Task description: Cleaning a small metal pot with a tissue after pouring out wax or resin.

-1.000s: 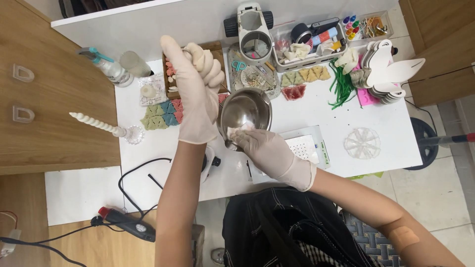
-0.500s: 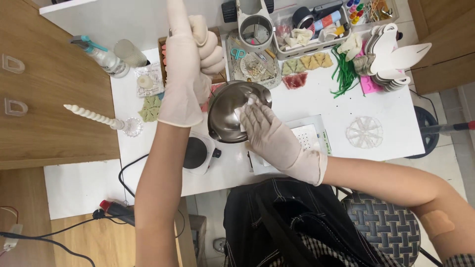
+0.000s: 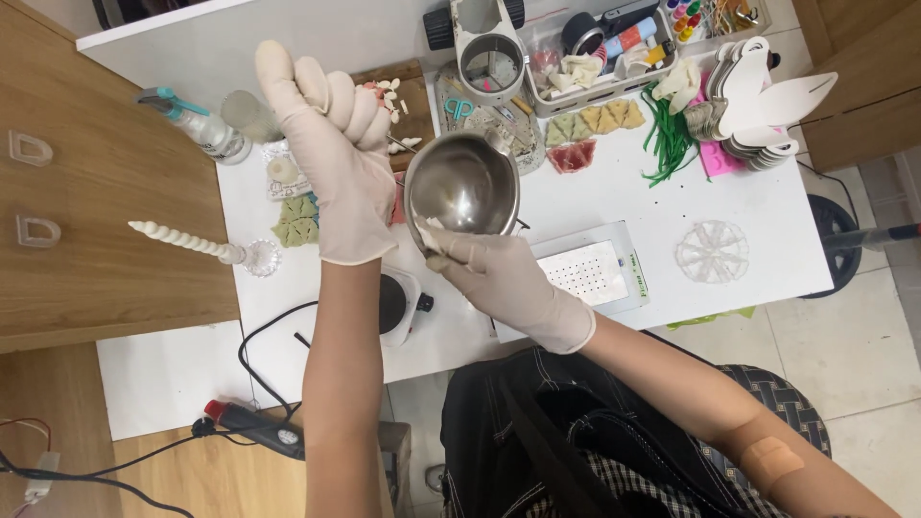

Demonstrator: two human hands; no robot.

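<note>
The right hand pinched the steel bowl at mid-frame by its near rim; the left hand, just left, stayed half-curled and empty.

Hands in cream-white gloves. Steel bowl silver, shiny. Bench white. Twisted candle white, spiral-ribbed. Green strands. Perforated sheet white, dotted.
</note>
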